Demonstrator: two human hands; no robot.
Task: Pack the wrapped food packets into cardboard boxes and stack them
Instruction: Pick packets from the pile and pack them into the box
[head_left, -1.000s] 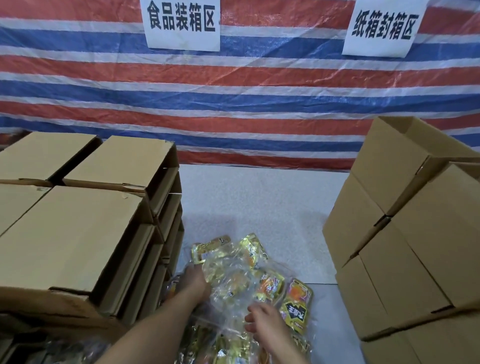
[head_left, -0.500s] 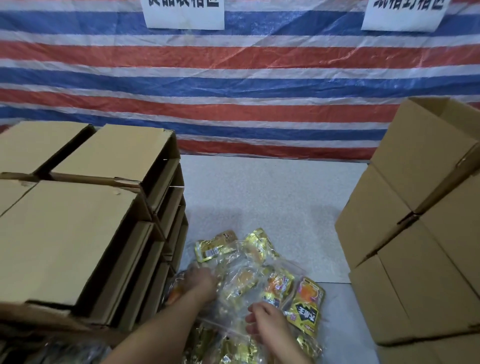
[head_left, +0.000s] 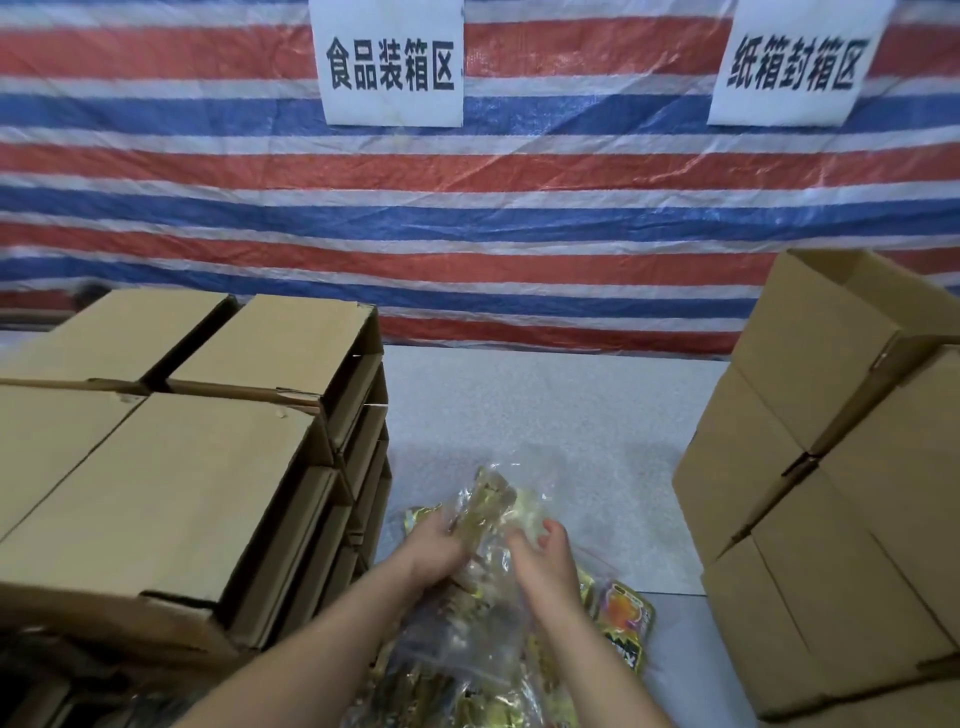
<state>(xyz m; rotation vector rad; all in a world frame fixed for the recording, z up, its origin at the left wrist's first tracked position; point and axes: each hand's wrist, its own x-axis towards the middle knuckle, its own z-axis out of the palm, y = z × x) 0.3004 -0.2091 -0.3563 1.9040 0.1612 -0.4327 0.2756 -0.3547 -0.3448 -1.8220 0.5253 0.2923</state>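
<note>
The person stood at a grey table (head_left: 545, 415) with both arms stretched out over it. The left hand (head_left: 436, 545) had its fingers curled round a bunch of shiny gold food packets (head_left: 488, 504) inside a clear plastic bag (head_left: 457, 639), and held the bunch up a little above the table. The right hand (head_left: 543, 558) was just beside it, touching the same bunch from the other side. Its fingers were bent over the plastic, but I could not tell if it truly gripped it.

More packets lay in a pile under the hands, near the front edge of the table. One orange and yellow packet (head_left: 626, 623) lay flat just to the right of the right wrist.

On the left stood stacks of brown cardboard boxes (head_left: 171, 467) with their open ends facing the middle. On the right stood another stack of boxes (head_left: 831, 519), piled higher.

Behind the table hung a red, white and blue striped sheet (head_left: 519, 218). Two white paper signs (head_left: 392, 62) with black writing were stuck on it.
</note>
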